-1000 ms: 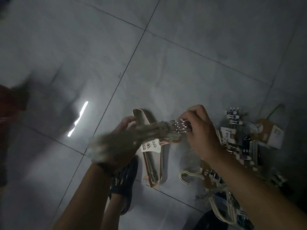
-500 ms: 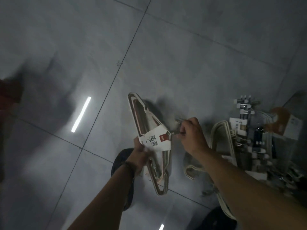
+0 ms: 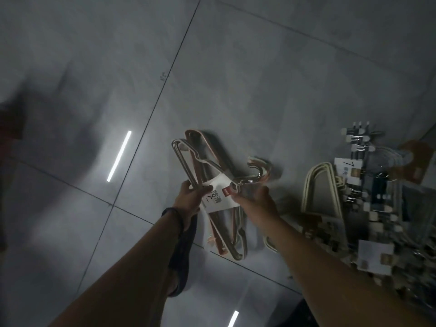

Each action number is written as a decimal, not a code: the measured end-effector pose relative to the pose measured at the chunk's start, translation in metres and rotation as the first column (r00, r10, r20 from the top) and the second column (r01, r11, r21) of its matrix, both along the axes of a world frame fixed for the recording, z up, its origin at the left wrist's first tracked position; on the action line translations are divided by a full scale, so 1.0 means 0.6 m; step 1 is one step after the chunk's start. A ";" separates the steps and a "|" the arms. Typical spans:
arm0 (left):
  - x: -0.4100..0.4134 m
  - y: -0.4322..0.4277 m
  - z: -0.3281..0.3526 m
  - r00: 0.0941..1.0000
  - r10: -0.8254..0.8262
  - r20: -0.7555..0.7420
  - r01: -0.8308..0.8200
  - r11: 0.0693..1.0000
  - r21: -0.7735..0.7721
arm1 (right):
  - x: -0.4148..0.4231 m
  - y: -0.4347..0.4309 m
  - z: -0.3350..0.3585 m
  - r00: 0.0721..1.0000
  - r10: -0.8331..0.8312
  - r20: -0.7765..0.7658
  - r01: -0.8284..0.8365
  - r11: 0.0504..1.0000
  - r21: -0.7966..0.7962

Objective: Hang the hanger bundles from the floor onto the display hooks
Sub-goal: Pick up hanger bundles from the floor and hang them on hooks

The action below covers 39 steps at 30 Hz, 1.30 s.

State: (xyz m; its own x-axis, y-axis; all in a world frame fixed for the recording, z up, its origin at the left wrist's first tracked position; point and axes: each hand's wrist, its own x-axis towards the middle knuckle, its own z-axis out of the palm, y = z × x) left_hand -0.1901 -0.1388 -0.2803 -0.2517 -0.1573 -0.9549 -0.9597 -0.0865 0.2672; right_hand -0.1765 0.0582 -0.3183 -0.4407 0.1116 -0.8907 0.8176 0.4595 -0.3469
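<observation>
A bundle of pale and pinkish hangers [image 3: 203,161] with a white paper band [image 3: 218,197] around its middle is held above the grey tiled floor [image 3: 259,79]. My left hand [image 3: 190,199] grips the bundle at the band's left edge. My right hand [image 3: 256,201] holds it from the right, just below the metal hooks [image 3: 256,172], which point right. At the right lies a heap of more hanger bundles [image 3: 368,197], cream and clip types with paper labels.
My foot in a dark sandal [image 3: 182,251] stands on the tiles under my left forearm. Ceiling lights reflect as bright strips [image 3: 119,155] on the floor. A dark reddish shape [image 3: 9,128] sits at the left edge.
The bundle has risen slightly and turned so its hooks point right. My right hand slid from the hooks down to the band's right side. My left hand keeps its grip.
</observation>
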 end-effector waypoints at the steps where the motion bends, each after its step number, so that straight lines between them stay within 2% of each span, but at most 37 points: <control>1: -0.002 0.005 -0.010 1.000 0.014 -0.008 -0.014 1.000 0.014 | 0.008 -0.010 -0.010 0.998 -0.017 0.054 0.021 0.998 -0.065; 4: 0.004 0.009 -0.047 0.985 0.171 -0.014 -0.170 0.982 0.084 | 0.026 -0.038 -0.043 0.992 -0.085 0.091 0.098 0.983 -0.155; 7: 0.009 0.004 -0.069 0.953 0.299 0.052 -0.303 0.949 0.090 | 0.030 -0.058 -0.064 0.988 -0.143 0.053 0.147 0.983 -0.105; 9: 0.008 -0.003 -0.067 0.969 0.222 0.110 -0.231 0.969 0.082 | 0.033 -0.059 -0.065 0.986 -0.156 0.062 0.163 0.979 -0.122; 12: 0.000 -0.014 -0.040 0.988 0.076 0.136 -0.095 0.986 0.136 | 0.034 -0.040 -0.038 0.974 -0.205 0.096 0.224 0.940 -0.256; 14: -0.006 -0.012 -0.006 0.996 0.020 0.084 -0.034 0.985 0.167 | 0.034 -0.020 -0.001 0.974 -0.204 0.100 0.225 0.931 -0.288; 17: -0.003 0.015 0.074 0.998 0.059 -0.026 -0.051 0.970 0.237 | 0.040 0.007 0.091 0.984 -0.174 0.034 0.175 0.927 -0.332; 19: -0.001 0.046 0.145 0.991 0.083 -0.102 -0.048 0.949 0.311 | 0.043 0.029 0.169 0.986 -0.159 -0.049 0.138 0.946 -0.292; 21: -0.008 0.079 0.227 0.982 0.071 -0.176 -0.023 0.964 0.264 | 0.037 0.065 0.267 0.980 -0.130 -0.149 0.095 0.970 -0.226; 25: -0.041 0.165 0.452 0.948 -0.027 -0.316 0.086 0.981 0.176 | 0.011 0.180 0.519 0.937 -0.060 -0.345 0.087 0.994 0.065; 28: -0.062 0.239 0.648 0.906 -0.115 -0.407 0.206 0.960 0.189 | -0.012 0.258 0.749 0.803 0.086 -0.590 0.119 0.946 0.301; 30: -0.070 0.296 0.787 0.851 -0.185 -0.492 0.322 0.923 0.209 | -0.031 0.302 0.901 0.712 0.166 -0.682 0.093 0.941 0.325; 32: -0.067 0.351 0.921 0.787 -0.234 -0.571 0.419 0.882 0.217 | -0.044 0.339 1.040 0.687 0.275 -0.673 -0.006 0.928 0.373; 34: -0.062 0.407 1.047 0.681 -0.309 -0.664 0.561 0.803 0.202 | -0.042 0.375 1.161 0.667 0.336 -0.665 -0.012 0.898 0.441; 36: -0.046 0.454 1.145 0.587 -0.349 -0.730 0.653 0.738 0.173 | -0.021 0.410 1.270 0.661 0.321 -0.678 0.079 0.869 0.488; 39: -0.017 0.519 1.263 0.467 -0.389 -0.794 0.765 0.627 0.143 | 0.044 0.468 1.401 0.681 0.278 -0.677 0.254 0.777 0.575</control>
State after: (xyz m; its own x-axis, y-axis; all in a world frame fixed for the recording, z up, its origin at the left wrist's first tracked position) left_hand -0.2002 0.1726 0.4775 -0.6605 0.6433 -0.3872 -0.3965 0.1391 0.9074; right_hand -0.1499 0.3389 0.5223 -0.8834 0.4664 -0.0464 0.4356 0.7805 -0.4483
